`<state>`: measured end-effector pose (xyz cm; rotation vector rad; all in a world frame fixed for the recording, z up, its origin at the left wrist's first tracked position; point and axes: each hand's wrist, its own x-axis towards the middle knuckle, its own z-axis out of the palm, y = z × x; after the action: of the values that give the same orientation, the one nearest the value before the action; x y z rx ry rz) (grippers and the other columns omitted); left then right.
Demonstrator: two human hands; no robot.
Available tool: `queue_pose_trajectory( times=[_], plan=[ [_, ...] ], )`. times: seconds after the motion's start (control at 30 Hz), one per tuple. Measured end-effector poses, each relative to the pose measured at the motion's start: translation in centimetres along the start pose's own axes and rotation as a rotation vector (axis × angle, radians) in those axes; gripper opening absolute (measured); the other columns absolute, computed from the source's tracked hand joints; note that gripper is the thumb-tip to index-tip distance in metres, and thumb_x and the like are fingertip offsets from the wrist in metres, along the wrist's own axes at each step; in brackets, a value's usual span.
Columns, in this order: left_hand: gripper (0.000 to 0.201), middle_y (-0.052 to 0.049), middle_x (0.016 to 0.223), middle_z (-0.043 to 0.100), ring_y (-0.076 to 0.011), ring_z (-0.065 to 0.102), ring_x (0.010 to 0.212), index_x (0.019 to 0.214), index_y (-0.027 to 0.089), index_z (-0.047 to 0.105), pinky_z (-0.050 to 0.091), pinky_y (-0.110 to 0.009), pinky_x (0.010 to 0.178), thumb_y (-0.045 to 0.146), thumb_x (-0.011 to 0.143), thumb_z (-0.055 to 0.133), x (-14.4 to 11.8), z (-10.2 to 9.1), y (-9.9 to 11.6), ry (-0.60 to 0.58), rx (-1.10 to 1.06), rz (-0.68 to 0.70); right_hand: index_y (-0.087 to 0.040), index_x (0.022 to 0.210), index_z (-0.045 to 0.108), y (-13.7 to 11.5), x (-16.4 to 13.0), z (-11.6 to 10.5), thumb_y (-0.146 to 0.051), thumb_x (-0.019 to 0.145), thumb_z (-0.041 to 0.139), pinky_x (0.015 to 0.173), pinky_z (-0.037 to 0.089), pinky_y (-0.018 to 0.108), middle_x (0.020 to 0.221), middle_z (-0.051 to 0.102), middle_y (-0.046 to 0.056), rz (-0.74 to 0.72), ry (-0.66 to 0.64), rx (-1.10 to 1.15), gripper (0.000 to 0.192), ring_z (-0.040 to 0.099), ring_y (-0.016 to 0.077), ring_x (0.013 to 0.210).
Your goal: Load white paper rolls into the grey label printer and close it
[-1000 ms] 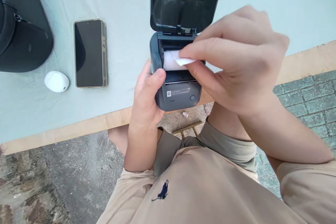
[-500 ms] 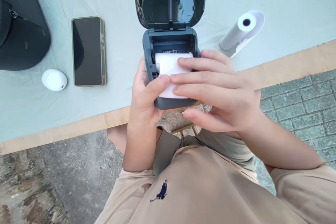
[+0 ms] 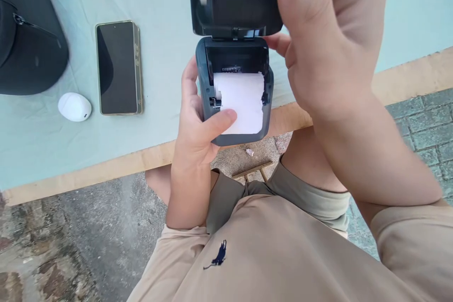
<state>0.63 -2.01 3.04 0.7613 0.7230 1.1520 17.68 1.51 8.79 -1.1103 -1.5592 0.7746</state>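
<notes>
My left hand (image 3: 196, 127) grips a small dark portable printer (image 3: 235, 139) from its left side, above the table's front edge. Its thumb presses on the white paper roll (image 3: 246, 96) inside, whose loose end lies over the front of the compartment. The printer's dark lid (image 3: 244, 2) is raised on its rear hinge. My right hand (image 3: 332, 42) is closed at the lid's right side, thumb against its edge; some fingers are hidden behind it. One lower right-hand finger reaches toward the hinge.
Left on the pale cloth-covered table (image 3: 159, 56) lie a phone (image 3: 118, 68) and a white oval case (image 3: 74, 106). A black zippered bag (image 3: 31, 33) stands at the far left. The wooden table edge (image 3: 106, 177) runs in front of me.
My right hand has left the paper and moved up to the lid, which has tilted forward. The left thumb stays on the paper. The second paper roll is now out of sight.
</notes>
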Motion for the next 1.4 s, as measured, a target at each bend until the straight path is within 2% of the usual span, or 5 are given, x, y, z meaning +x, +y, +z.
queue_pose_trajectory(
  times=[0.17,0.47,0.67,1.03,1.4],
  plan=[
    [0.077,0.001,0.122,0.075,-0.0236,0.078,0.104,0.145,0.037,0.051,0.062,-0.036,0.084,0.015,0.081,0.087,-0.3,0.0,-0.1,0.015,-0.002,-0.043,-0.016,0.106,0.066,3.4,-1.9,0.0,-0.030,0.103,0.064,0.110,0.059,0.031,0.113,0.068,0.005,-0.229,-0.121,0.033,0.014,0.065,0.0139,0.117],
    [0.051,-0.007,0.122,0.078,-0.0414,0.062,0.148,0.124,0.029,0.065,0.061,-0.048,0.109,0.049,0.083,0.087,-0.2,1.9,-0.2,0.194,0.007,0.049,-0.019,0.141,0.048,4.3,-2.5,0.1,-0.074,0.099,0.062,0.114,0.060,0.033,0.148,0.058,0.009,-0.083,-0.262,0.116,0.071,0.062,0.0179,0.139],
    [0.039,-0.008,0.131,0.077,-0.0383,0.062,0.149,0.120,0.029,0.070,0.061,-0.050,0.113,0.058,0.094,0.072,-0.2,1.6,-0.9,0.122,-0.055,0.029,-0.019,0.138,0.048,4.2,-2.2,0.1,-0.074,0.098,0.062,0.099,0.062,0.032,0.139,0.064,0.008,-0.005,-0.294,0.090,0.069,0.068,0.0165,0.121],
    [0.044,-0.001,0.135,0.081,-0.0306,0.048,0.164,0.098,0.025,0.080,0.044,-0.044,0.136,0.057,0.110,0.052,0.1,2.5,0.3,0.239,-0.002,0.034,-0.024,0.145,0.048,4.3,-2.9,0.5,-0.061,0.104,0.055,0.128,0.054,0.041,0.159,0.056,0.007,-0.126,-0.145,0.004,0.055,0.055,0.0192,0.149],
    [0.032,-0.002,0.111,0.087,-0.0280,0.046,0.166,0.103,0.026,0.081,0.031,-0.040,0.145,0.043,0.110,0.055,0.1,0.9,-0.5,0.224,-0.067,0.069,-0.022,0.134,0.054,2.4,-3.4,-1.4,-0.047,0.105,0.062,0.100,0.066,0.035,0.140,0.063,0.006,-0.354,-0.177,-0.308,0.039,0.060,0.0171,0.139]
  ],
)
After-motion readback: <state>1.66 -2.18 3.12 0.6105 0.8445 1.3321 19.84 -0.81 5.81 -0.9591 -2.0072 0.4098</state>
